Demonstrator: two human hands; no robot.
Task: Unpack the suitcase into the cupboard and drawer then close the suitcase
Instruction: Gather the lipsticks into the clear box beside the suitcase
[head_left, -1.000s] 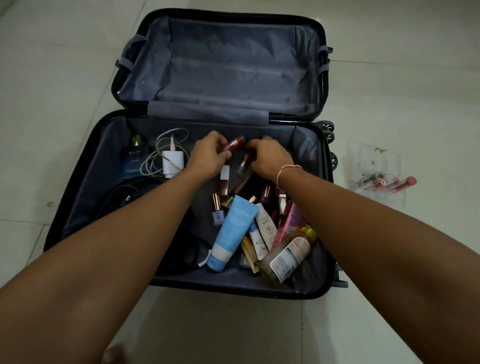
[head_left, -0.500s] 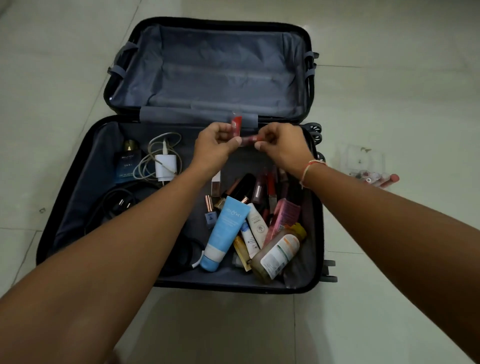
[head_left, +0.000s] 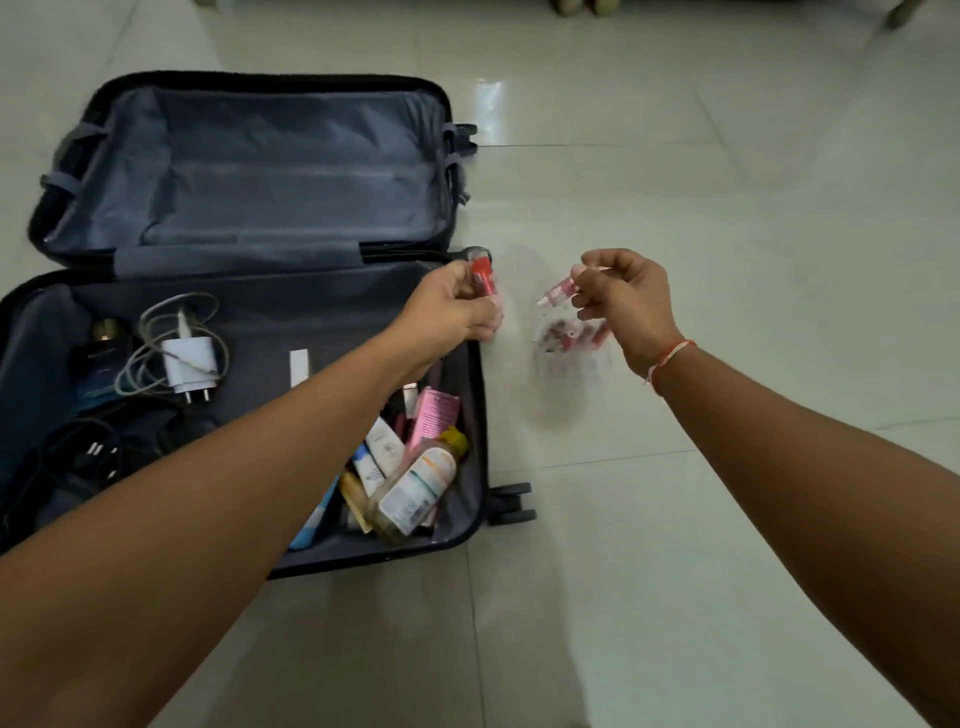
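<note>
1. Black and hard-shelled, the suitcase (head_left: 467, 395) lies open on the pale tiled floor (head_left: 727, 519), its empty grey-lined lid at 11 o'clock and its filled half at 9 o'clock.
2. At the suitcase's right rim, the left hand (head_left: 457, 312) curls its grip around a red tube (head_left: 483, 275), which stands roughly upright out of the fist.
3. Over the floor at 1 o'clock of the left hand, the right hand (head_left: 623, 301) pinches a small pink tube (head_left: 558, 291) between thumb and fingers; its free end points down and to the left. An orange thread bracelet (head_left: 670, 358) circles that wrist.
4. Directly below the right hand lies a clear pouch (head_left: 566, 358) holding more red and pink tubes; it is blurred, so its outline is hard to tell.
5. Inside the filled half, at its 5 o'clock corner, toiletries are heaped: an amber bottle (head_left: 415, 488) with a white label, a pink box (head_left: 434, 415), and white tubes (head_left: 382, 452) beside them.
6. Toward 10 o'clock in that half sit a white charger (head_left: 189, 364) with its coiled cable, and a dark blue perfume bottle (head_left: 101, 358) just left of it.
7. Black cables (head_left: 88, 452) lie at 8 o'clock, partly hidden by the left forearm.
</note>
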